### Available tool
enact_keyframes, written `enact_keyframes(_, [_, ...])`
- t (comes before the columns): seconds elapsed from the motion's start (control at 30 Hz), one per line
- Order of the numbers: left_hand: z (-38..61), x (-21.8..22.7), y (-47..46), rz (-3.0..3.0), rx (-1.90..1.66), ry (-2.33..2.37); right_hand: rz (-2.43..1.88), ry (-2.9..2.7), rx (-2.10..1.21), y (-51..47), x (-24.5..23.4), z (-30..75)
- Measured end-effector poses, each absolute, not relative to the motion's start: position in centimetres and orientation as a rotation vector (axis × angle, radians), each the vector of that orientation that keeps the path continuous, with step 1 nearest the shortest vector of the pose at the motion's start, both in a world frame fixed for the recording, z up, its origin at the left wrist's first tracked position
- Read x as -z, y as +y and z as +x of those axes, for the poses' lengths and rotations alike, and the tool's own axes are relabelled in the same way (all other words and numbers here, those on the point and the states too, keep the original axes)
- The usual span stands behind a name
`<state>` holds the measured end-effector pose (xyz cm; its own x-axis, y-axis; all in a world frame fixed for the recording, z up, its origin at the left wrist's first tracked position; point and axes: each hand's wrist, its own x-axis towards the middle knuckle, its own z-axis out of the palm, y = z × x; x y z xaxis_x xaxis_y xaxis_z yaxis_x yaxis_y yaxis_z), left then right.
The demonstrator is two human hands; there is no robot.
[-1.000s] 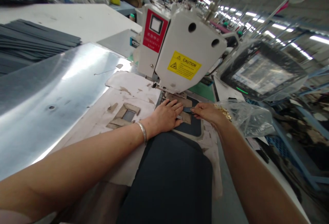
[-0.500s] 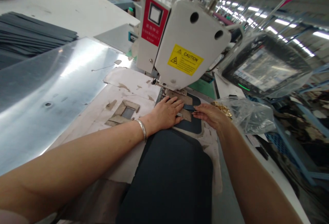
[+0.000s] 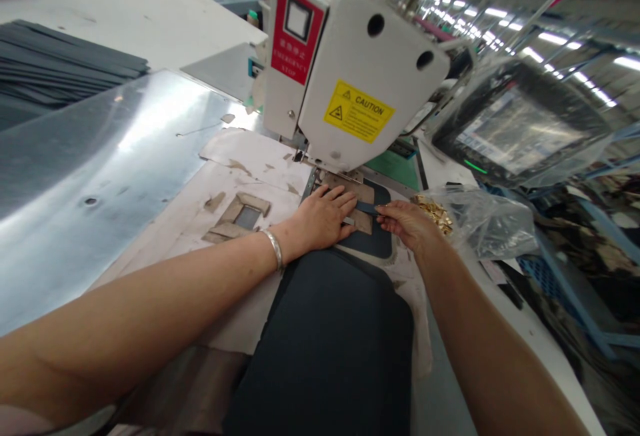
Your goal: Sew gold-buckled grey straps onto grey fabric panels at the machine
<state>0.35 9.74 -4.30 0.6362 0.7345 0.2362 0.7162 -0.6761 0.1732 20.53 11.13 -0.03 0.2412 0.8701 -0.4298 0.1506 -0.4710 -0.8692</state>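
Observation:
My left hand (image 3: 326, 217) lies flat with its fingers stretched over a brown template plate (image 3: 364, 221) below the sewing machine head (image 3: 367, 76). Between the thumb and fingertips of my right hand (image 3: 407, 221) is the end of a narrow dark strap (image 3: 367, 208). The strap runs leftward to the fingers of my left hand, where its other end is hidden. Under the template lies a dark panel (image 3: 383, 243) with rounded corners. A larger dark piece of material (image 3: 340, 343) extends from below my left hand toward me.
Gold-coloured metal pieces (image 3: 434, 213) lie beside a clear plastic bag (image 3: 500, 223) on the right. Above them is a plastic-wrapped control screen (image 3: 520, 129). Stacked dark strips (image 3: 65, 66) are at left, near a shiny metal plate (image 3: 115, 169). A brown frame (image 3: 235, 219) is stuck to pale paper.
Both hands stay in nearly the same place, with the strap still in my right fingers. The right fingers are curled slightly more, and the view has shifted a little.

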Motion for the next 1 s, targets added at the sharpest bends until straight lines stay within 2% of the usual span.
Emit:
enact_keyframes(0.37, [0.3, 4.8, 9.8, 2.797, -0.519, 1.220, -1.878, -1.032, -1.239, 11.6, -0.4, 20.2])
enact_keyframes(1.0, [0.3, 5.0, 9.9, 2.808, -0.538, 1.216, -1.851, -1.036, -1.390, 12.5, -0.4, 21.3])
